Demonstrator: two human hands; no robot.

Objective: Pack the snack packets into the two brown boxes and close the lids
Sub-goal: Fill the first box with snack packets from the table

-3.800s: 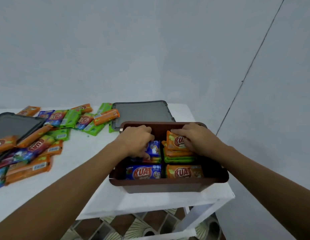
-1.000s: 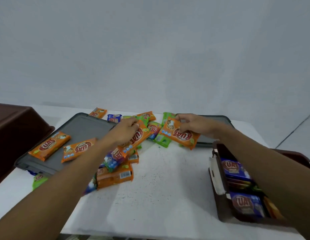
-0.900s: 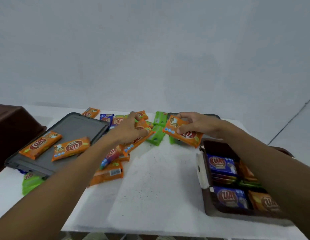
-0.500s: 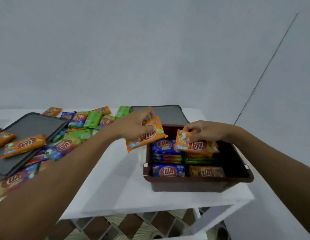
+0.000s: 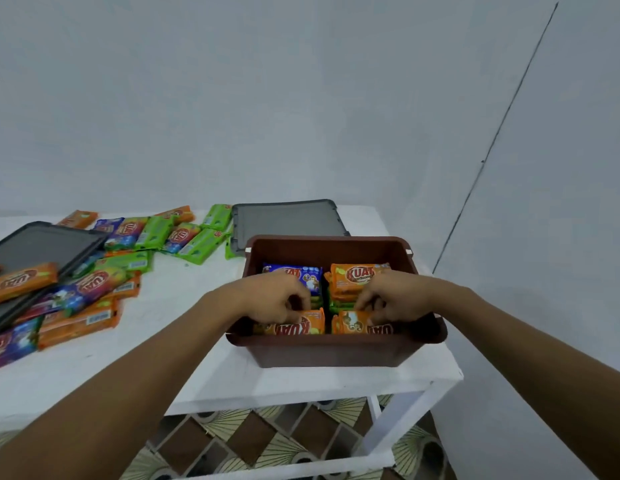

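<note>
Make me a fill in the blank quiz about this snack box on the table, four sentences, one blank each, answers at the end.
1. The left hand and right hand reach into the brown box; the near-left packet and near-right packet that they grip are both ___ in colour.
2. The far-left top packet is ___ in colour.
3. The brown box has no ___ on it.
4. The lid lying behind the box is ___ in colour.

Missing words: orange; blue; lid; grey.
</note>
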